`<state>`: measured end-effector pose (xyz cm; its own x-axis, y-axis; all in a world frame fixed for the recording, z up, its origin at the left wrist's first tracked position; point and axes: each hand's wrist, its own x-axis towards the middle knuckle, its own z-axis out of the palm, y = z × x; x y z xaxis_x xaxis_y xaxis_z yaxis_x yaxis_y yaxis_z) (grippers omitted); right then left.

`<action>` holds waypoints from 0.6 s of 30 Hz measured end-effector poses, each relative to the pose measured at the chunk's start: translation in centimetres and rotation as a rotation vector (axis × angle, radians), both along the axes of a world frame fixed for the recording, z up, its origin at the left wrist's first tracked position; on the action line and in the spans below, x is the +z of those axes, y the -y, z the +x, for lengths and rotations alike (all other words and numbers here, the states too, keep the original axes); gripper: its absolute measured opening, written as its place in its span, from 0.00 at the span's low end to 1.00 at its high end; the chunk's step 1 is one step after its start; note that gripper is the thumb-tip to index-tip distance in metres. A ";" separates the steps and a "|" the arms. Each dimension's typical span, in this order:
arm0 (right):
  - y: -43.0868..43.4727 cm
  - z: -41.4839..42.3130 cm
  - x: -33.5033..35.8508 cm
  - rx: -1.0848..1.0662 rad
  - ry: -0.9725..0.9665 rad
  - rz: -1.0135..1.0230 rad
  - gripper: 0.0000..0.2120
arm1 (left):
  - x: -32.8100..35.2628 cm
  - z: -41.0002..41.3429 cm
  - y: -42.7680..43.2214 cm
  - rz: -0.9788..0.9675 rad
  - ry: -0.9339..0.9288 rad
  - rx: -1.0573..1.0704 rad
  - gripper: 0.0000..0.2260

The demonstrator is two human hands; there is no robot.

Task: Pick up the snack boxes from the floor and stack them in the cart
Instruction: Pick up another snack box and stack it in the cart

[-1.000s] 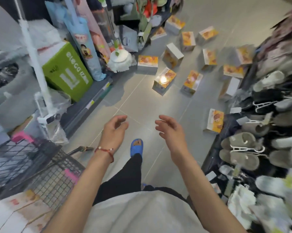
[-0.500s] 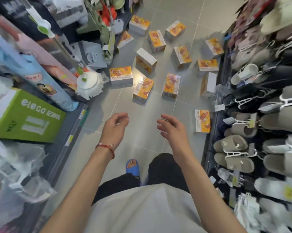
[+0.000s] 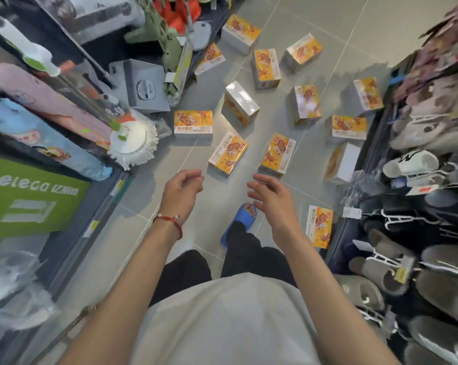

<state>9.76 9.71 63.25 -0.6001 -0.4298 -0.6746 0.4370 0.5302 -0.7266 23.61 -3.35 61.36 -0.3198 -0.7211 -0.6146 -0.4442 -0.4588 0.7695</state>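
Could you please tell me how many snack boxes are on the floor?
13 boxes: four far, five mid-aisle, three nearer, one nearest, right; more may be hidden.

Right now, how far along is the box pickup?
Done: nothing I can confirm; the cart is out of view. In hand: nothing; left hand and right hand are both open and empty above the floor. Left: about thirteen boxes lie scattered there, the nearest two just ahead of the hands.
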 end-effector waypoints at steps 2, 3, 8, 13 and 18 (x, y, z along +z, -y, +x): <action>2.0 -3.2 -0.1 0.084 0.001 0.019 0.10 | -0.2 -2.6 1.1 0.036 0.000 0.073 0.07; 3.0 -4.8 -0.2 0.120 -0.005 0.029 0.09 | -0.4 -3.9 1.7 0.053 0.000 0.094 0.07; 8.5 -11.6 -2.0 0.226 -0.038 0.097 0.11 | -1.8 -8.7 5.0 0.121 0.019 0.171 0.09; 13.6 -15.3 -5.6 0.304 -0.065 0.156 0.14 | -4.6 -12.0 9.3 0.200 0.029 0.234 0.11; 18.1 -18.2 -11.7 0.330 -0.077 0.227 0.12 | -10.5 -14.3 14.1 0.283 0.090 0.288 0.07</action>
<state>-8.40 -8.36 51.54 -0.5069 -0.4529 -0.7334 0.1654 0.7839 -0.5984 9.28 -17.43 50.91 -0.0658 -0.5722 -0.8175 -0.3263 -0.7619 0.5596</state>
